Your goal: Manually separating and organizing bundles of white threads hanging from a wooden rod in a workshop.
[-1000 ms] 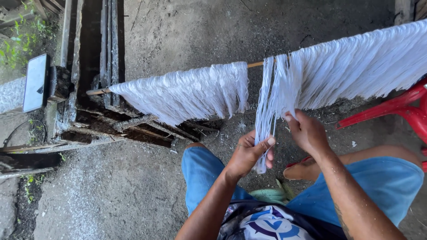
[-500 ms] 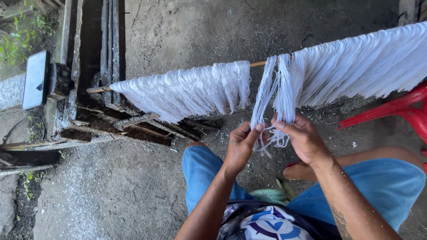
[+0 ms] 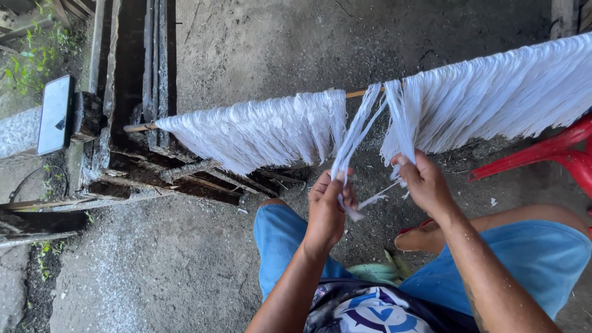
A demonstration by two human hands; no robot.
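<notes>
White, fine strands [image 3: 259, 126] are seen draped in a dense, fringed curtain over a thin wooden pole [image 3: 364, 93], which is laid slantwise above a rough grey concrete floor [image 3: 259, 43]. Two narrow bunches have been parted from the mass near the middle of the pole (the bare wood shows between them). The left bunch [image 3: 354, 132] is pinched between thumb and fingers of the left hand [image 3: 327, 206], its limp ends hanging below the grip. The right bunch [image 3: 399, 123] is gripped in the closed fingers of the right hand [image 3: 425, 182], and a few loose threads are stretched between the two hands. Blue shorts [image 3: 530, 256] cover the knees below, and a foot in a red sandal [image 3: 419, 237] is set on the floor between them. A glossy red plastic chair [image 3: 549, 157] is seen at the right edge, weathered dark timbers [image 3: 154, 61] at the left, and a flat phone [image 3: 54, 114] is propped on a block beside them.

Compared with half a second earlier, the hands have been drawn further apart, and the two bunches are now separated more clearly, where before they were held close together beneath the pole.
</notes>
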